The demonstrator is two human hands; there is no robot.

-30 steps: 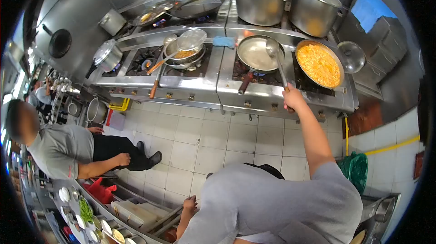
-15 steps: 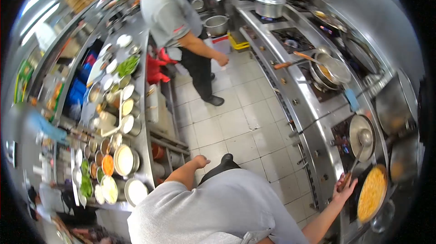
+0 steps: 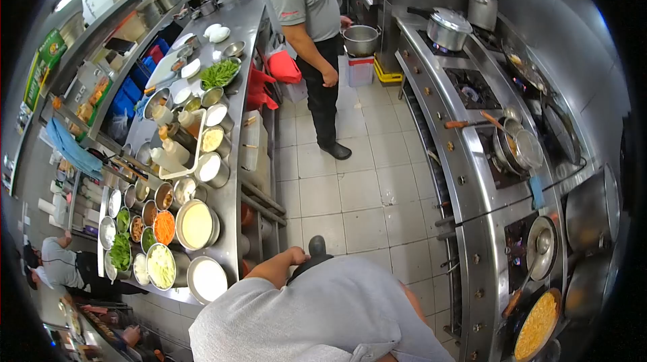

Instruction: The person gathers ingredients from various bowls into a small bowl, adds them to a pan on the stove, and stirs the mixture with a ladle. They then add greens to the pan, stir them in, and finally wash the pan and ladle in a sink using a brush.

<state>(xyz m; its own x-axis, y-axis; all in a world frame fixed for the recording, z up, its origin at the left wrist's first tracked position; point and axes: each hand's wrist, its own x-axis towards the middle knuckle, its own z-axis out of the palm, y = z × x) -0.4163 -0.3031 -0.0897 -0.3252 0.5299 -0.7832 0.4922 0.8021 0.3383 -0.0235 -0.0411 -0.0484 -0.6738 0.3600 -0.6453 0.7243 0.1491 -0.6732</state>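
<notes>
Beside my dark trouser leg, my left hand (image 3: 294,255) hangs loosely curled with nothing visible in it. My right hand is out of sight; only a bit of skin of that arm (image 3: 412,299) shows past my grey shirt. On the stove at the right, a ladle (image 3: 542,245) lies in a wok (image 3: 538,225), its wooden handle (image 3: 512,303) sticking out over the front rim with no hand on it. Just below the wok, a pan of orange-yellow food (image 3: 539,327) sits at the stove's lower end.
A co-worker (image 3: 306,8) stands in the aisle ahead. To the left, a steel counter (image 3: 251,42) carries containers of cut vegetables (image 3: 163,227) and sauce bottles (image 3: 176,150). Further up the stove (image 3: 441,126) are a strainer (image 3: 529,149) over a pan and a lidded pot (image 3: 448,28).
My right hand has let go of the ladle handle and left the view. The view has shifted, and the co-worker shows more upright. The ladle remains in the wok.
</notes>
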